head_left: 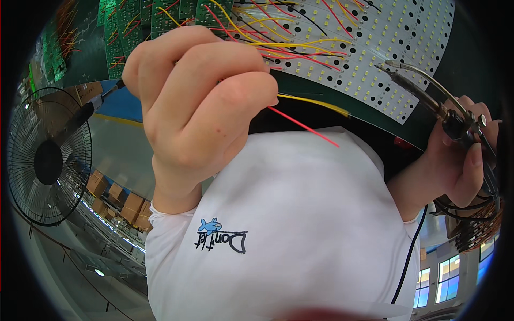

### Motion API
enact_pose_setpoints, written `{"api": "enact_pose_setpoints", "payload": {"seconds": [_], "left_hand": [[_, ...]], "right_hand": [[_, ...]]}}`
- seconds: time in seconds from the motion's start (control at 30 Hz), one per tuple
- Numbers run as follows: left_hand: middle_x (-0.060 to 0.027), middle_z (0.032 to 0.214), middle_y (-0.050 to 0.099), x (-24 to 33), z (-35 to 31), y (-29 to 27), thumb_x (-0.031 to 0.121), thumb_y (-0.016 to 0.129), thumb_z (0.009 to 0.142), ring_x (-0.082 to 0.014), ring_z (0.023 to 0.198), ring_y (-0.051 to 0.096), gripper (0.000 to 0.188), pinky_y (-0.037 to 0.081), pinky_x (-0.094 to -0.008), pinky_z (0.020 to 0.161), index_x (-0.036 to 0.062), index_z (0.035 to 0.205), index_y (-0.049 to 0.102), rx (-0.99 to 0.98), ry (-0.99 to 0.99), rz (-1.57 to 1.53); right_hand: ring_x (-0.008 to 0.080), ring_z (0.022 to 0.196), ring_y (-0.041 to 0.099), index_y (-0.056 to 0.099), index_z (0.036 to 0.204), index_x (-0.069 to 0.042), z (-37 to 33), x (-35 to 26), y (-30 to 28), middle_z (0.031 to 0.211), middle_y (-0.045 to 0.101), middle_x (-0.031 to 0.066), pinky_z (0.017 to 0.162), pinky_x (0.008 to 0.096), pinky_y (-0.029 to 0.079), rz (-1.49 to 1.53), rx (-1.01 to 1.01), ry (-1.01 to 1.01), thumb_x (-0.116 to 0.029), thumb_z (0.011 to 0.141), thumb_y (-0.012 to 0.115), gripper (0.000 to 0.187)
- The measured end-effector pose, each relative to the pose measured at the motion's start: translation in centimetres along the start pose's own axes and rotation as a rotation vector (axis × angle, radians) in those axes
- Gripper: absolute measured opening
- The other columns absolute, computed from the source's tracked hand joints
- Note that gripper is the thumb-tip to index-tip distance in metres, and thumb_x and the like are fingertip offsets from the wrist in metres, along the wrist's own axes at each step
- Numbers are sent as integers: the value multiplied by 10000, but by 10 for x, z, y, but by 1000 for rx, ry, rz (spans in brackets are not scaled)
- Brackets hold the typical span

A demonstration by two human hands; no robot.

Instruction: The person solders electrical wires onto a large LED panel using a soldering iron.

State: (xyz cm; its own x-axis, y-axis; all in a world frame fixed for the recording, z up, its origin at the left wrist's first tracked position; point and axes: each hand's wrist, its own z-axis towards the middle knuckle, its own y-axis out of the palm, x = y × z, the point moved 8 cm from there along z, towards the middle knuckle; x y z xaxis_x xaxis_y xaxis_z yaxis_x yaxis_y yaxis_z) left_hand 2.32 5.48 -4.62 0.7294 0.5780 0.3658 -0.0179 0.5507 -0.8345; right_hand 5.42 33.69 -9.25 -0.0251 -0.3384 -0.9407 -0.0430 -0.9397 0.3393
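Note:
My left hand (201,96) is closed in a pinch in front of the work surface. A thin red wire (305,126) sticks out from its fingertips toward my white shirt. Beside it runs a yellow wire (321,105); whether the fingers also grip that one is hidden. On the right, my right hand (455,160) is wrapped round a soldering iron (417,92) with a bent metal tube (436,80) fixed along it. The iron's tip is over a white LED board (388,99); I cannot tell whether it touches. Loose red, yellow and black wires (305,44) lie across the board.
Green circuit boards (113,48) with wires attached lie at the far left on a dark green surface (85,59). A black fan (48,160) stands at the left. Cardboard boxes (131,207) are beyond it. A black cable (411,251) hangs at the right, near bundled wires (476,232).

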Motion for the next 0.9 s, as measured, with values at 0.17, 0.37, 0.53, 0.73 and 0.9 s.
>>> {"api": "enact_pose_setpoints", "payload": {"seconds": [0.17, 0.37, 0.53, 0.73, 0.9], "left_hand": [[-17, 797, 636, 3, 4, 12, 35, 729, 717, -227, 781, 563, 175, 440, -323, 741, 97, 865, 662, -10, -2, -80], [-11, 787, 633, 2, 9, 19, 76, 737, 759, -227, 786, 562, 101, 433, -318, 750, 103, 838, 680, -12, -50, -63], [-11, 774, 632, 6, 12, 25, 100, 746, 759, -227, 785, 561, 83, 436, -322, 758, 105, 813, 683, 10, -62, -20], [-12, 773, 634, 4, 15, 23, 101, 746, 758, -223, 773, 563, 85, 455, -323, 730, 101, 817, 685, 3, -57, -12], [-16, 767, 630, 8, 17, 24, 91, 738, 762, -217, 753, 561, 81, 459, -319, 706, 94, 823, 686, -58, -86, -2]], "right_hand": [[159, 753, 407, 432, 820, -132, 4, -3, 6, 809, 425, 59, 649, 292, 332, -55, -71, -2, -80, 743, 560, 159], [154, 589, 411, 400, 829, -92, 8, -8, 28, 695, 456, 92, 562, 307, 326, -250, -202, -155, -104, 772, 588, 197], [145, 535, 393, 393, 833, -86, 11, -16, 28, 659, 466, 87, 522, 301, 309, -370, -212, -179, -130, 789, 616, 232], [143, 559, 403, 374, 839, -93, 13, -15, 28, 685, 469, 88, 536, 312, 298, -321, -293, -158, -141, 808, 616, 248], [144, 583, 412, 378, 861, -86, 13, -14, 28, 711, 474, 93, 556, 325, 301, -302, -313, -117, -157, 822, 623, 258]]}}
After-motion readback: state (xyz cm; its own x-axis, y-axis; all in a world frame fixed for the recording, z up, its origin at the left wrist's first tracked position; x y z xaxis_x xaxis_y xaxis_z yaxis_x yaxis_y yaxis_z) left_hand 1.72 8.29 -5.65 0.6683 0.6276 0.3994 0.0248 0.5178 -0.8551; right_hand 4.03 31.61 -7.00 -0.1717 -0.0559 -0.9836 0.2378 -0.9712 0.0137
